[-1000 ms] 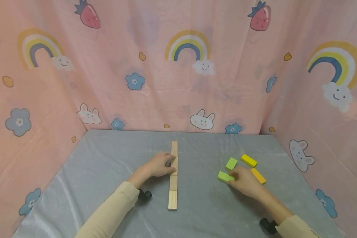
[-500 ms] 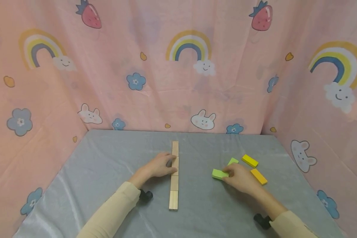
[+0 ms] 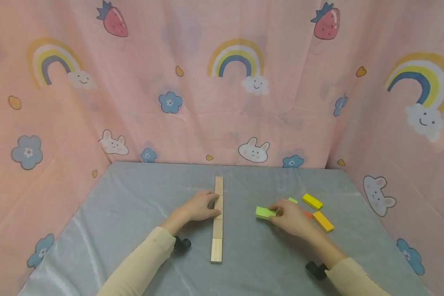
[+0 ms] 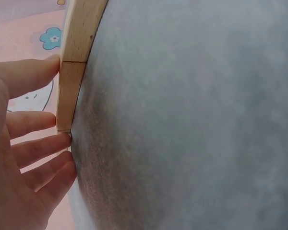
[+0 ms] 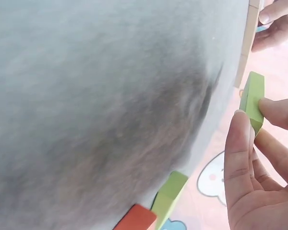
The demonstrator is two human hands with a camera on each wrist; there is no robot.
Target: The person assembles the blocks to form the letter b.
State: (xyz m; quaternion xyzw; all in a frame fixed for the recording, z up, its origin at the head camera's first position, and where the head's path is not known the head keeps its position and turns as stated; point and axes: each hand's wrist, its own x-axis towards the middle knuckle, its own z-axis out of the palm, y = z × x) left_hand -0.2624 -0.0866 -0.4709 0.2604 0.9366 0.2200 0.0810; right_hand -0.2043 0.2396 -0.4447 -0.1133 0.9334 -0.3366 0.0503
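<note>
A row of pale wooden blocks (image 3: 217,229) lies end to end across the middle of the table in the head view. My left hand (image 3: 197,206) is beside the row, thumb and fingertips touching its left edge; the left wrist view shows these fingers (image 4: 33,149) fairly straight against the wood (image 4: 71,93). To the right, my right hand (image 3: 292,220) pinches a light green block (image 3: 264,212) between thumb and fingers. In the right wrist view the green block (image 5: 254,99) is held off the cloth.
Behind the right hand lie a second green block (image 3: 292,200), a yellow block (image 3: 312,201), an orange-yellow block (image 3: 322,221) and a partly hidden red block (image 3: 308,215). Grey cloth covers the table (image 3: 140,185). A pink patterned curtain (image 3: 192,131) stands around its far sides.
My right hand has moved left with the green block, away from the other coloured blocks. The red block has come into view behind it. My left hand stays at the wooden row.
</note>
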